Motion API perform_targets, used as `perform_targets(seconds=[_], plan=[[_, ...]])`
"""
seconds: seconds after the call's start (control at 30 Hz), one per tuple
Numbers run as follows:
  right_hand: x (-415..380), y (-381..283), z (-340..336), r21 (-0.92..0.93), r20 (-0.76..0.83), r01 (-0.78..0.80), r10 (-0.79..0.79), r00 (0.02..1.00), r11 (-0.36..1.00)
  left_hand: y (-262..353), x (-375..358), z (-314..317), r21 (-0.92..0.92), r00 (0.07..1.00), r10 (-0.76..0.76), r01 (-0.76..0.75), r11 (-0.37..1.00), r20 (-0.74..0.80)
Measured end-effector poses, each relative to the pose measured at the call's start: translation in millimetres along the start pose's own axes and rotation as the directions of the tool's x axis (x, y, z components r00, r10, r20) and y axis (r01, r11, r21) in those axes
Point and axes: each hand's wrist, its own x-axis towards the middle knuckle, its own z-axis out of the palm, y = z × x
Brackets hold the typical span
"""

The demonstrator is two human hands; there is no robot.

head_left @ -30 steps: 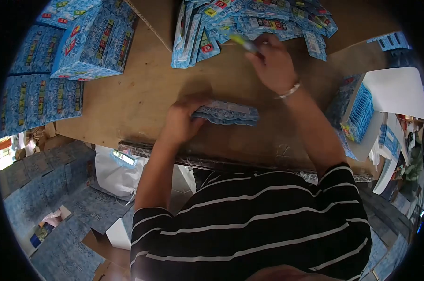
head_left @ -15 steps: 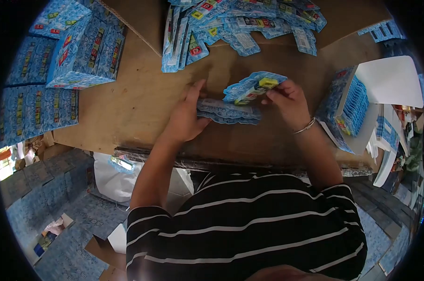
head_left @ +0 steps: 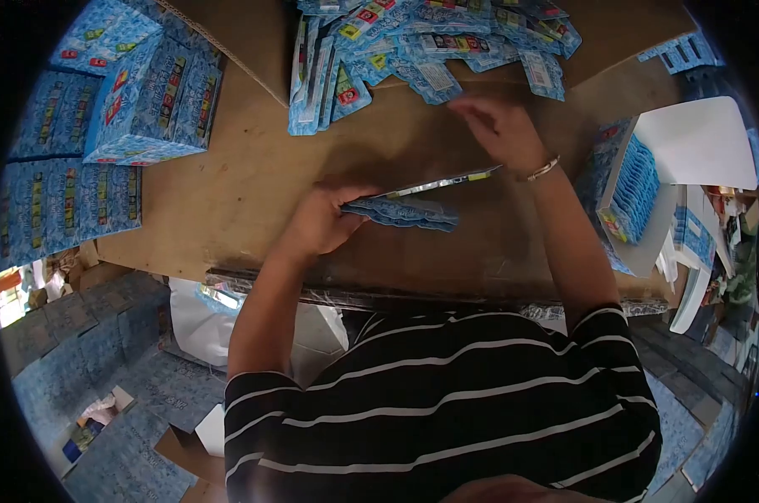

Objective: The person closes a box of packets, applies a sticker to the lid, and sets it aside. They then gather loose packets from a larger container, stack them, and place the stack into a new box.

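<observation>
My left hand [head_left: 322,220] is closed round the left ends of several flat blue printed packets [head_left: 409,215], held together above the table. One more packet [head_left: 438,183], seen nearly edge-on, slants up to the right from the same grip. Farther up, my right hand [head_left: 504,132] has its fingers stretched out and the thumb apart, with nothing visible in it. It is near the lower edge of a loose heap of the same blue packets [head_left: 455,42], which spills out of a cardboard box [head_left: 237,42]. The right fingertips are slightly blurred.
Stacked blue printed boxes [head_left: 157,92] stand at the left of the wooden table [head_left: 228,214]. On the right, an open box [head_left: 635,180] holds a tight row of blue packets, its white flap [head_left: 702,142] raised. The table's front edge [head_left: 379,300] runs close to my body.
My right hand has let go of the yellow-marked packet and moved up towards the heap. That packet now extends from my left hand, which has tightened round the bundle.
</observation>
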Motion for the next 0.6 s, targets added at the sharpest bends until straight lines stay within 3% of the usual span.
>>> perform_targets(seconds=[0.07, 0.1, 0.17, 0.3, 0.37, 0.43, 0.47, 0.53, 0.6], plan=[[15.6, 3.7, 11.3, -0.115, -0.188, 0.003, -0.025, 0.982, 0.993, -6.5, -4.2, -2.7, 0.028, 0.994, 0.072, -0.07, 0.997, -0.083], [25.7, 8.8, 20.3, -0.116, -0.188, 0.005, -0.027, 0.982, 0.993, -10.9, -5.3, -4.9, 0.03, 0.994, 0.073, -0.071, 0.997, -0.085], [38.8, 17.9, 38.2, -0.404, -0.307, 0.127, -0.265, 0.914, 0.906, -18.5, -7.1, -8.3, 0.059, 0.977, 0.176, -0.17, 0.984, -0.124], [34.9, 9.4, 27.1, -0.377, -0.245, 0.048, -0.15, 0.958, 0.925, -14.3, -4.1, -1.9, 0.059, 0.955, 0.206, -0.198, 0.978, -0.212], [9.1, -2.8, 13.2, -0.054, -0.322, 0.098, -0.111, 0.94, 0.994, -8.1, -0.9, 2.4, 0.025, 0.957, 0.075, -0.071, 0.997, -0.281], [-26.2, -33.9, -8.5, 0.12, -0.049, -0.235, 0.242, 0.969, 0.965, -9.1, 1.6, 5.0, 0.013, 0.948, 0.029, -0.026, 1.0, -0.317], [-39.1, -32.4, -13.0, 0.118, -0.049, -0.239, 0.246, 0.968, 0.964, -9.1, 2.6, 6.7, 0.005, 0.938, -0.019, 0.022, 1.0, -0.347], [-61.9, -24.5, -17.4, 0.28, 0.343, -0.399, 0.297, 0.891, 0.873, -3.4, 6.7, 11.0, 0.043, 0.91, 0.012, 0.007, 0.999, -0.415], [-70.5, -25.6, -4.0, 0.32, 0.288, -0.348, 0.259, 0.922, 0.881, 0.2, 7.8, 15.8, 0.082, 0.879, 0.046, -0.008, 0.997, -0.475]])
